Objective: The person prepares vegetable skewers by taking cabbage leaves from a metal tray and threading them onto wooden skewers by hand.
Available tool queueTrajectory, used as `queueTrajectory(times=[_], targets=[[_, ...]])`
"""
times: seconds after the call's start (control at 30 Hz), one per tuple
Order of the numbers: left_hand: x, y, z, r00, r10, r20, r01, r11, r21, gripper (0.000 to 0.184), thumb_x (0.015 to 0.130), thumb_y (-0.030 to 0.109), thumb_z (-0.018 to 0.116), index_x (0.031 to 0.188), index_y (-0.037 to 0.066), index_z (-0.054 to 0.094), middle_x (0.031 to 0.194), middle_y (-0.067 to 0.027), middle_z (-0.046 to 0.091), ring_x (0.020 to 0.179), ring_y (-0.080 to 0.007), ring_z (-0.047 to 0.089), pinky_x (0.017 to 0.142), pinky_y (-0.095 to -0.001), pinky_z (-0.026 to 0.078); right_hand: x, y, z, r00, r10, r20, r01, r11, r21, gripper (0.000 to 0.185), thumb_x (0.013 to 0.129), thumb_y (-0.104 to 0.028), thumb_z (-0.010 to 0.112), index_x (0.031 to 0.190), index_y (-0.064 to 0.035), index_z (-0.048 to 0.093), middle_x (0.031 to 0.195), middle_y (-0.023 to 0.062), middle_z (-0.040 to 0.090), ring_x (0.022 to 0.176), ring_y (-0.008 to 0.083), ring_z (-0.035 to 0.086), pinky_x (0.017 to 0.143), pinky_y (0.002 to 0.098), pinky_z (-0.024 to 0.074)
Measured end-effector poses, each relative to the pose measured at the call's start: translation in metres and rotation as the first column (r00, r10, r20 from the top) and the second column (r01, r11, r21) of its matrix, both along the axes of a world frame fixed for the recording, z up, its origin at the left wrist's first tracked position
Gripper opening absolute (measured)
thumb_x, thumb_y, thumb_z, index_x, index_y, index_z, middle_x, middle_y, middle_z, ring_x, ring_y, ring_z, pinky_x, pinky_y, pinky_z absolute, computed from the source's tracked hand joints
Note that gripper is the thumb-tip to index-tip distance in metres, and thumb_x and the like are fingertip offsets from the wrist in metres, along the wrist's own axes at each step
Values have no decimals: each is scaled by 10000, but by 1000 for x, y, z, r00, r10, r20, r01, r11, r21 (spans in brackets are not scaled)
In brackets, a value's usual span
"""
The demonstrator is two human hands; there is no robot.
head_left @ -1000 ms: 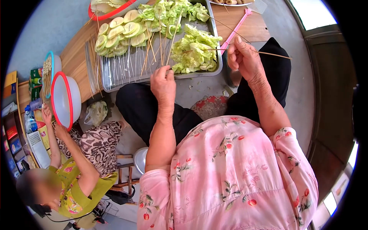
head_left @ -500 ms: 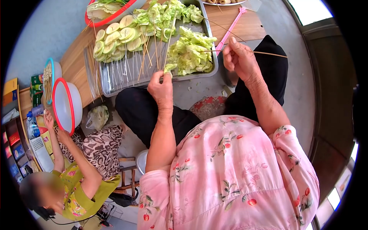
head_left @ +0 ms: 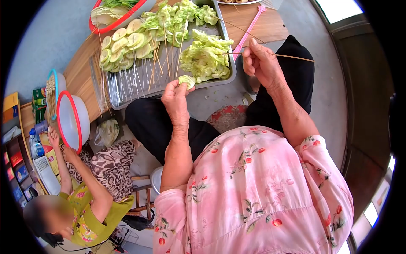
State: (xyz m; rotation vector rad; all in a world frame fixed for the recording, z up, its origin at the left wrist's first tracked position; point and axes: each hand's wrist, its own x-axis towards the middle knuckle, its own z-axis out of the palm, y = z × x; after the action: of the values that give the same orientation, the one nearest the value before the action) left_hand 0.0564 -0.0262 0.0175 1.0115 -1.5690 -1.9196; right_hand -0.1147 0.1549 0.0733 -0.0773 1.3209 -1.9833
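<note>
Pinched in the fingers of my left hand [head_left: 175, 99] is a small piece of lettuce leaf [head_left: 186, 81], just off the near edge of the metal tray [head_left: 207, 84]. My right hand [head_left: 264, 65], to the right of the tray, grips a thin wooden skewer [head_left: 294, 57], which sticks out on both sides of the fist and points left toward a bunch of lettuce [head_left: 205, 57]. That bunch lies at the tray's right end. Behind it are more lettuce leaves [head_left: 169, 19] on skewers, and to the left are skewered pale green-edged slices [head_left: 120, 44].
A pink stick-like tool [head_left: 250, 30] lies on the wooden table [head_left: 270, 27] right of the tray. Red-rimmed basins stand at the back left [head_left: 127, 21] and lower left [head_left: 78, 122]. A co-worker [head_left: 91, 194] sits at the left, hands by the lower basin.
The lettuce piece in my left hand has turned and shows more of its face. My right hand keeps its grip on the skewer. The whole view has shifted slightly.
</note>
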Motion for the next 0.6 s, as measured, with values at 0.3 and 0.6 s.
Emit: queueTrajectory(times=[0.3, 0.6], targets=[[-24, 3, -5, 951, -2, 309, 293, 319, -901, 92, 722, 95, 600, 796, 70, 648, 737, -88, 621, 739, -290, 580, 661, -400, 450, -1, 0, -2, 999, -49, 12, 49, 999, -9, 415, 931, -369, 469, 735, -27, 598, 517, 17, 511, 417, 109, 448, 419, 239, 387], [-35, -1, -12, 775, 40, 631, 576, 367, -730, 134, 688, 164, 602, 754, 62, 660, 749, -125, 619, 750, -310, 583, 678, -405, 463, 1, 0, -5, 999, -33, 17, 33, 999, -20, 413, 931, -365, 468, 736, -25, 599, 524, 18, 516, 419, 111, 449, 426, 246, 403]])
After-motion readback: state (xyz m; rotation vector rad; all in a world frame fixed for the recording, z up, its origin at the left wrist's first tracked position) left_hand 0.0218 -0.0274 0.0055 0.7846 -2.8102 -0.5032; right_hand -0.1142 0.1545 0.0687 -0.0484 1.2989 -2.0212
